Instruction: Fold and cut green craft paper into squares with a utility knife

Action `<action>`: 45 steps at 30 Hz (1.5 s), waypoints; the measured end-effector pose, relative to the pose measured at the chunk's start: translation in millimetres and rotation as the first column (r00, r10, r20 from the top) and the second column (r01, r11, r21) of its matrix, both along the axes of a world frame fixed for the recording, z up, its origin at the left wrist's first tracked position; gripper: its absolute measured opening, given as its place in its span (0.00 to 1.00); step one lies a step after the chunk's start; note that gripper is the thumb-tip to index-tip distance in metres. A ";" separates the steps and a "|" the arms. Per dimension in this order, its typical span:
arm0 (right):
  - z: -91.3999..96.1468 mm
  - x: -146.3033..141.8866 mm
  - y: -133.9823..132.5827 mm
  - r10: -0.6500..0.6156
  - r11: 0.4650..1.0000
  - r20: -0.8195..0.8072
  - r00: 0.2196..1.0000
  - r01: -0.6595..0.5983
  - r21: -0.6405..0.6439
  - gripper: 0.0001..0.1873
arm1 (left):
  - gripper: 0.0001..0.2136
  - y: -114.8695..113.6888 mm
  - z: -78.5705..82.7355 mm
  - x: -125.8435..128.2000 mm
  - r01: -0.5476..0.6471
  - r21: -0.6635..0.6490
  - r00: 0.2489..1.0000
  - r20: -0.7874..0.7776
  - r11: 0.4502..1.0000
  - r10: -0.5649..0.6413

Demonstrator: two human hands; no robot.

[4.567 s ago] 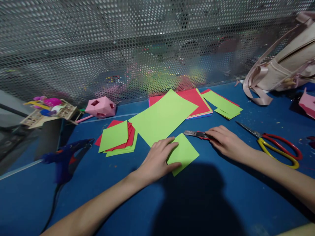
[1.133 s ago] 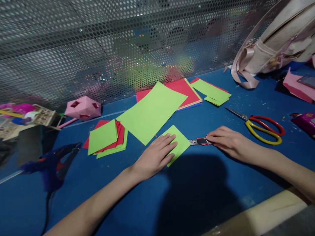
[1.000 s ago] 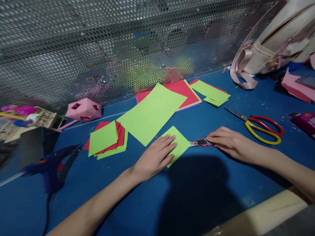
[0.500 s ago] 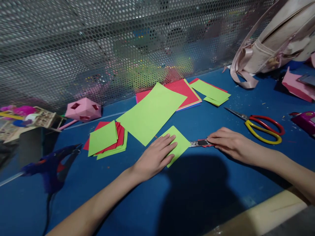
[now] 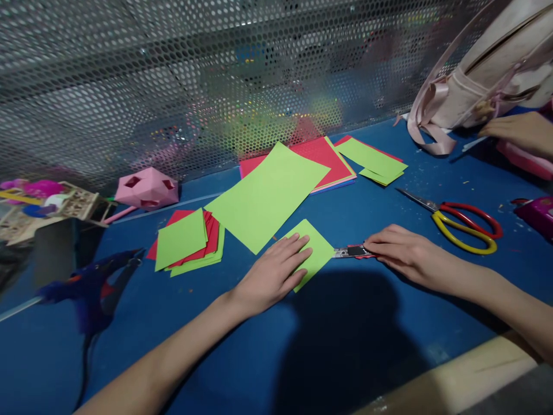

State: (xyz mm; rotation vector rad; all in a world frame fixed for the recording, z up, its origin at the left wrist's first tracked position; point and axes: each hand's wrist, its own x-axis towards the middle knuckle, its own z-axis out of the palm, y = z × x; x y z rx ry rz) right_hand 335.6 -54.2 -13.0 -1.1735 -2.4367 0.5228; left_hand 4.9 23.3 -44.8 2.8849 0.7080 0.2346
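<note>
Flat on a small green paper square (image 5: 318,249) lies my left hand (image 5: 274,274), fingers spread and pressing it to the blue table. My right hand (image 5: 404,253) is closed around the rear of a utility knife (image 5: 352,252), whose blade end touches the square's right corner. Just beyond the left hand is a large green sheet (image 5: 272,190), lying partly over a stack of red and other coloured paper (image 5: 317,158). Green and red cut squares (image 5: 181,239) are piled to the left. More green and red pieces (image 5: 374,158) lie at the back right.
Scissors (image 5: 464,227) with red and yellow handles lie right of my right hand. A blue glue gun (image 5: 90,288) stands at left, near a pink paper polyhedron (image 5: 147,188). A perforated metal panel (image 5: 194,86) closes the back. Another person's hand (image 5: 522,132) is by the bag (image 5: 466,86).
Another person's hand has come into view at the far right, holding something thin and pale. My hands, the knife and the paper square stay put; the view shifts slightly.
</note>
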 end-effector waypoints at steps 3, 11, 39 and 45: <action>0.9 0.4 0.3 0.009 1.000 -0.001 1.000 -0.010 -0.017 0.19 | 0.20 -0.1 1.1 -0.1 0.001 -0.006 1.000 -0.002 1.000 -0.001; -0.2 0.0 -3.0 -0.013 1.000 -0.016 1.000 0.013 -0.015 0.19 | 0.20 -0.3 3.8 0.8 -0.005 -0.019 1.000 -0.014 1.000 0.004; 1.1 -21.0 -31.5 -0.094 0.994 -0.036 0.995 0.096 0.053 0.17 | 0.21 -1.4 3.5 0.6 -0.013 -0.051 1.000 -0.008 0.999 0.013; 0.4 -23.4 -30.7 -0.113 0.992 -0.064 0.991 0.116 0.039 0.17 | 0.21 -1.0 2.8 0.6 -0.020 -0.053 1.000 -0.015 0.998 0.019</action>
